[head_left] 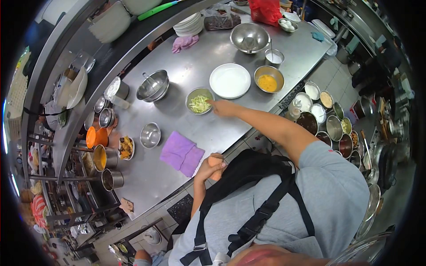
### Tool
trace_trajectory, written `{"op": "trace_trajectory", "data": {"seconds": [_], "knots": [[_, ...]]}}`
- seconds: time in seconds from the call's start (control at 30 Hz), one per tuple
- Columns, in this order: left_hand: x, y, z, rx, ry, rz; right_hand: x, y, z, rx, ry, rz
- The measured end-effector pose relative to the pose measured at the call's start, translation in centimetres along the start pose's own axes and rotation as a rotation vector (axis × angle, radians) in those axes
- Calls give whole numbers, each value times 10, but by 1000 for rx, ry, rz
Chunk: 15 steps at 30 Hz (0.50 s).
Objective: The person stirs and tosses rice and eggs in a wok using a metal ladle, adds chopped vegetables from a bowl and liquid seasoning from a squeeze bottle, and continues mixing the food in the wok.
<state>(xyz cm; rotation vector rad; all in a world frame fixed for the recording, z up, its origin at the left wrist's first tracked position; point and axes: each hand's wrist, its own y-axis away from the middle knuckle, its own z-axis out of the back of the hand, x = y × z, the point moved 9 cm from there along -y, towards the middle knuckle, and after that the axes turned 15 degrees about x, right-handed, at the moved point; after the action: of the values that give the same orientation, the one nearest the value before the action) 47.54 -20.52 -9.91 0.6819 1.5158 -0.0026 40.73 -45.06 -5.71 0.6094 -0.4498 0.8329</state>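
My right hand (220,107) reaches across the steel table to a small metal bowl (188,105), its fingers closed at the near right rim. Pale green shredded vegetable (199,103) lies inside that bowl. Close to my body, at the table's front edge, my left hand (210,169) is wrapped round a peach-orange piece (216,162) whose kind I cannot make out. A folded purple cloth (181,153) lies on the table just beyond my left hand. Behind the right hand sits a stack of white plates (230,80).
Beaten egg fills a steel bowl (269,79) at the right, beside a pot of white stuff (274,57). Large mixing bowls (250,38) stand farther back. Several containers of ingredients (319,113) line the right side. An overhead shelf (146,37) runs along the left.
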Motion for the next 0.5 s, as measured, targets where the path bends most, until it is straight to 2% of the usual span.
{"op": "trace_trajectory", "data": {"seconds": [0.03,0.1,0.2,0.33,0.4,0.43,0.5], "knots": [[4,4,2,-17,9,24,-4,-12,-1,-52,49,-32],[3,8,4,-48,35,28,-30,-40,-31,-16,186,-103],[-20,15,6,-77,75,-32,-41,-25,-43,-22,230,-176],[-35,10,8,-12,141,-77,-48,59,-54,-45,39,-211],[-75,6,-3,57,142,-126,-59,115,-66,-75,-50,-214],[-96,3,-12,90,174,-86,-69,145,-78,-80,-103,-222],[-102,-25,-18,205,126,-90,-76,217,-94,-182,-176,-145]]}}
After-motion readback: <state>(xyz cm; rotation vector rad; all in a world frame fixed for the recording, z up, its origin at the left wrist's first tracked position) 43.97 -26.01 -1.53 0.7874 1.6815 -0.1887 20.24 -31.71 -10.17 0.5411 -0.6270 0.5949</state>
